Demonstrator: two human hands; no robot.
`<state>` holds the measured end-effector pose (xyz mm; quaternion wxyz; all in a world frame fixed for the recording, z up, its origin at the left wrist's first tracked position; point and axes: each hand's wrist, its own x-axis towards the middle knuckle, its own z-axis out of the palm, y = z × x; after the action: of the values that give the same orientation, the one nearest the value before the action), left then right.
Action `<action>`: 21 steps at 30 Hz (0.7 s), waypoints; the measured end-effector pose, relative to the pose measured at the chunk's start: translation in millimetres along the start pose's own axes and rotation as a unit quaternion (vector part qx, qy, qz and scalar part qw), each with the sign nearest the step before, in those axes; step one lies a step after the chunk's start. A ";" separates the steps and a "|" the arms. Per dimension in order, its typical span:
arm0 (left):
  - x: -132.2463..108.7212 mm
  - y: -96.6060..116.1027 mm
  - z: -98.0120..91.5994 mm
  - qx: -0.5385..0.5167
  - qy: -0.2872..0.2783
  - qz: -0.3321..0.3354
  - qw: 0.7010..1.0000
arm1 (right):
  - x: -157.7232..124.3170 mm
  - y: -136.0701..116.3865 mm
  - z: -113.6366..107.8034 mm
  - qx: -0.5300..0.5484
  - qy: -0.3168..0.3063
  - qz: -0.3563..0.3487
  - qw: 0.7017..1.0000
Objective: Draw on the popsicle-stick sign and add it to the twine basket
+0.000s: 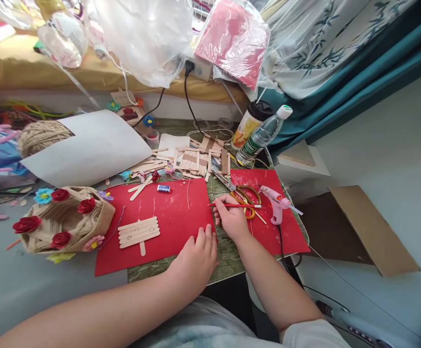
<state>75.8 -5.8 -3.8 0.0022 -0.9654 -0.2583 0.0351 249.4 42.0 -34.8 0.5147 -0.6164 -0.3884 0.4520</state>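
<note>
My right hand (pixel 231 220) pinches a red pencil (pixel 237 206), its eraser end pointing right and its tip reaching toward the red sheet (pixel 181 212). My left hand (pixel 195 256) lies flat at that sheet's right edge, fingers stretched out and holding nothing. On the sheet, to the left, is a small sign of popsicle sticks (pixel 138 232) joined side by side, with faint pencil marks and one stick projecting below. A blue and white eraser (pixel 163 188) and two loose popsicle sticks (pixel 140 187) lie toward the sheet's far edge.
Scissors (pixel 248 195) and a pink glue gun (pixel 276 202) lie on a second red sheet (pixel 293 234) at right. A twine basket with flowers (pixel 105 220) stands left. Behind are piled sticks (pixel 192 162), a water bottle (pixel 261 137) and a cup (pixel 245 126).
</note>
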 end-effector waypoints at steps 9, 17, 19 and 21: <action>-0.7 -0.6 -1.0 -0.009 -0.010 0.003 1.000 | -2.5 -10.1 -1.7 0.077 -0.004 -0.068 0.995; 3.0 -9.3 -35.8 -0.083 0.003 0.002 0.997 | 1.5 -2.6 -1.5 0.056 0.033 -0.130 0.989; -7.2 -27.0 -48.7 -0.098 0.015 0.005 0.995 | 4.0 0.7 -1.9 0.046 0.040 -0.144 0.988; -29.7 -48.2 -57.5 -0.102 0.036 -0.021 0.994 | 5.5 4.3 -3.7 0.043 0.037 -0.159 0.986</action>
<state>30.1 21.9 56.6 -0.0863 -0.9555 -0.2808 -0.0261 254.5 45.4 -39.7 0.6199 -0.5405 -0.4422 0.3578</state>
